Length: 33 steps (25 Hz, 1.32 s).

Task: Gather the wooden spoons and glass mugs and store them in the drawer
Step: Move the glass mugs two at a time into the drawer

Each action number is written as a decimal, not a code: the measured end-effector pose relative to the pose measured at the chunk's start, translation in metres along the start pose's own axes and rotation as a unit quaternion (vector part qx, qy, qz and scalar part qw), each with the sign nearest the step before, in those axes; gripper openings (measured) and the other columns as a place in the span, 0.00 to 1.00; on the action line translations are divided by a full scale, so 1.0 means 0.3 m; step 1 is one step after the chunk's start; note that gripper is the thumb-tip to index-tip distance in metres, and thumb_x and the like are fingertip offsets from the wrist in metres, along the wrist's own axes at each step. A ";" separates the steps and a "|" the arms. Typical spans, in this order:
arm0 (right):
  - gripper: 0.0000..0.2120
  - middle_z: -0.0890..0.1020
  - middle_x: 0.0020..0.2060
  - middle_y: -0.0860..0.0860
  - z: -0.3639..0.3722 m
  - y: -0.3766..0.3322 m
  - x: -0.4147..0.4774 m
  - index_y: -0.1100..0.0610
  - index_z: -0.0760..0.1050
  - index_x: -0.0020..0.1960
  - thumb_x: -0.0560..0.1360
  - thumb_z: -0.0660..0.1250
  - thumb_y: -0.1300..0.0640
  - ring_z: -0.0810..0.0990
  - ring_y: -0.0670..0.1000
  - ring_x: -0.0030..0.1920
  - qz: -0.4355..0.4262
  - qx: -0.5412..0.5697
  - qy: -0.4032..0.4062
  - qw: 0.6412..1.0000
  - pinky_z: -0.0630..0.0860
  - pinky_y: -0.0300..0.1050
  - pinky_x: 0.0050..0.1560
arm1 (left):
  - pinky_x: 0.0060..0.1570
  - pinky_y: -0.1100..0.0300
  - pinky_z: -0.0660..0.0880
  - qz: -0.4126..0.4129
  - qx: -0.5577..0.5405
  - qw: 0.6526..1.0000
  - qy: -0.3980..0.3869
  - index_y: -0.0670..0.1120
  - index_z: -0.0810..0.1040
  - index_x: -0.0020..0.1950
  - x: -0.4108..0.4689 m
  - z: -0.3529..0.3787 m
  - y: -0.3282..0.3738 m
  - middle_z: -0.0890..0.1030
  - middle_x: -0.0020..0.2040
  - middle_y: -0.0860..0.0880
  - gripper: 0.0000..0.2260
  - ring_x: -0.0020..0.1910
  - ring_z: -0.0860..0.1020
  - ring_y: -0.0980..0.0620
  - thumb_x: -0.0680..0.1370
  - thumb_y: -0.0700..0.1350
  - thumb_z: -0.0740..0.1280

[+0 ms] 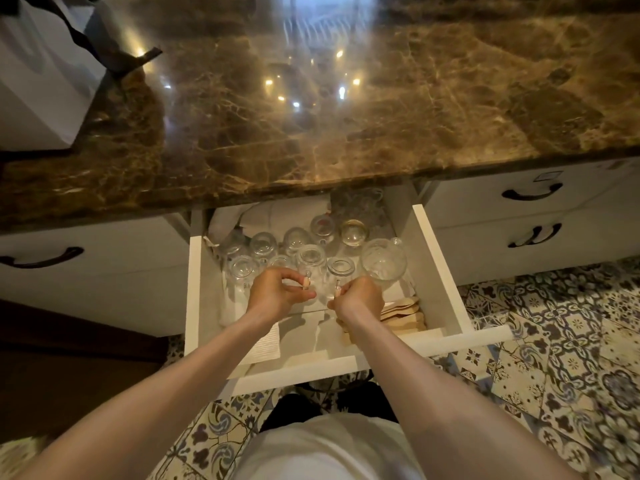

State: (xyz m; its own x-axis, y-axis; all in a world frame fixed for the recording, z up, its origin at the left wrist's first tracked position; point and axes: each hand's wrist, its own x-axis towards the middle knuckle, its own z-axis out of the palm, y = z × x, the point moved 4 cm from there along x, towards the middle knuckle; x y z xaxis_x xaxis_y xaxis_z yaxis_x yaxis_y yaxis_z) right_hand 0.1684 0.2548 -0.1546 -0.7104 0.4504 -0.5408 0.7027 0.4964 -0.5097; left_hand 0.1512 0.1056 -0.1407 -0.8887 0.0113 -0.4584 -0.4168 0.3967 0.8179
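The white drawer (440,271) stands pulled out under the marble counter. Several glass mugs stand in rows in its back half. My left hand (277,292) pinches the handle of a glass mug (311,265) in the front row. My right hand (358,297) pinches the handle of a smaller glass mug (341,270) just to its right. A wider glass mug (383,259) stands to the right of both. Wooden spoons (403,311) lie stacked in the drawer's front right, partly hidden by my right wrist.
The brown marble counter (346,116) overhangs the drawer's back. A white bag with dark handles (41,74) stands on its far left. Shut drawers with black handles (531,192) flank the open one. White paper (266,344) lines the drawer's front left. Patterned floor tiles (554,341) lie below.
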 end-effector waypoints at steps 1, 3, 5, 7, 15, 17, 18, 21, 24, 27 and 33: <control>0.06 0.82 0.40 0.55 0.011 0.004 0.009 0.59 0.76 0.37 0.71 0.69 0.67 0.82 0.55 0.42 0.008 0.003 -0.001 1.000 0.81 0.52 0.45 | 0.30 0.74 0.72 0.003 -0.006 1.000 0.003 0.47 0.80 0.36 0.001 0.000 -0.002 0.81 0.37 0.59 0.09 0.36 0.82 0.61 0.65 0.37 0.78; 0.02 0.83 0.43 0.56 0.023 0.009 0.023 0.60 0.78 0.42 0.71 0.70 0.66 0.82 0.56 0.44 0.028 0.019 0.002 0.999 0.81 0.51 0.47 | 0.31 0.70 0.75 -0.001 -0.011 1.000 0.014 0.47 0.80 0.36 0.006 0.002 -0.013 0.81 0.38 0.56 0.09 0.37 0.82 0.58 0.65 0.36 0.78; 0.03 0.83 0.46 0.56 0.028 0.010 0.030 0.60 0.79 0.43 0.71 0.71 0.65 0.82 0.56 0.46 0.056 0.043 0.007 0.997 0.79 0.46 0.49 | 0.28 0.68 0.75 -0.008 -0.009 1.000 0.026 0.47 0.79 0.36 0.012 0.010 -0.025 0.82 0.38 0.53 0.10 0.38 0.82 0.54 0.65 0.36 0.77; 0.09 0.83 0.44 0.55 0.028 0.011 0.032 0.56 0.75 0.34 0.70 0.72 0.64 0.79 0.53 0.42 0.077 0.056 0.011 0.995 0.75 0.41 0.44 | 0.24 0.71 0.72 -0.012 -0.005 1.000 0.028 0.46 0.78 0.37 0.016 0.025 -0.031 0.82 0.38 0.52 0.10 0.37 0.82 0.56 0.67 0.33 0.75; 0.10 0.83 0.48 0.54 0.074 0.043 0.065 0.54 0.74 0.40 0.66 0.75 0.59 0.81 0.57 0.51 0.139 0.087 -0.056 0.985 0.79 0.50 0.52 | 0.26 0.78 0.68 -0.005 0.073 0.997 0.025 0.47 0.74 0.35 0.040 0.058 -0.047 0.79 0.38 0.52 0.12 0.32 0.78 0.64 0.69 0.33 0.73; 0.13 0.83 0.48 0.55 0.086 0.051 0.081 0.57 0.77 0.48 0.66 0.76 0.59 0.81 0.58 0.51 0.144 0.084 -0.076 0.983 0.79 0.50 0.50 | 0.27 0.78 0.68 0.007 0.098 0.995 0.017 0.49 0.74 0.36 0.039 0.060 -0.051 0.79 0.38 0.54 0.12 0.32 0.77 0.70 0.71 0.35 0.72; 0.14 0.83 0.48 0.55 0.091 0.052 0.086 0.58 0.78 0.50 0.66 0.75 0.58 0.81 0.58 0.50 0.146 0.079 -0.083 0.983 0.79 0.48 0.49 | 0.28 0.77 0.69 0.015 0.124 0.992 0.012 0.50 0.74 0.37 0.040 0.061 -0.054 0.79 0.39 0.55 0.11 0.33 0.77 0.69 0.72 0.37 0.72; 0.14 0.83 0.48 0.55 0.104 0.056 0.097 0.58 0.77 0.52 0.68 0.74 0.58 0.81 0.57 0.50 0.142 0.061 -0.093 0.984 0.79 0.48 0.48 | 0.32 0.74 0.66 0.026 0.209 0.978 0.010 0.51 0.76 0.44 0.041 0.065 -0.067 0.83 0.42 0.56 0.03 0.40 0.77 0.65 0.75 0.44 0.69; 0.15 0.83 0.49 0.56 0.115 0.059 0.107 0.58 0.76 0.54 0.68 0.73 0.60 0.81 0.58 0.51 0.135 0.058 -0.115 0.982 0.78 0.49 0.49 | 0.34 0.76 0.65 0.017 0.227 0.974 0.004 0.51 0.77 0.48 0.052 0.072 -0.079 0.84 0.45 0.55 0.03 0.42 0.79 0.64 0.76 0.43 0.66; 0.17 0.82 0.50 0.58 0.120 0.057 0.109 0.60 0.75 0.57 0.69 0.72 0.62 0.81 0.57 0.47 0.146 0.087 -0.151 0.974 0.77 0.48 0.43 | 0.38 0.72 0.71 0.008 0.240 0.971 -0.005 0.51 0.77 0.46 0.061 0.068 -0.076 0.83 0.44 0.56 0.01 0.44 0.80 0.60 0.76 0.46 0.68; 0.13 0.75 0.34 0.57 0.108 0.036 0.089 0.62 0.73 0.55 0.72 0.67 0.69 0.70 0.52 0.31 0.171 0.139 -0.204 0.954 0.63 0.42 0.26 | 0.46 0.62 0.75 0.006 0.249 0.967 -0.052 0.49 0.78 0.49 0.074 0.064 -0.072 0.83 0.48 0.53 0.05 0.47 0.81 0.53 0.75 0.47 0.69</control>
State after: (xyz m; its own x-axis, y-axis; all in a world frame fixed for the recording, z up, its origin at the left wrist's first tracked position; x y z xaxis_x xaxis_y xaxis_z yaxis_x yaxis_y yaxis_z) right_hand 0.1584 0.2480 -0.1963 -0.4039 0.1965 -0.8934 0.9138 0.1313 -0.3843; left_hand 0.1440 0.1148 -0.1751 -0.8581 0.1006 -0.5036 -0.2402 0.7881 0.5668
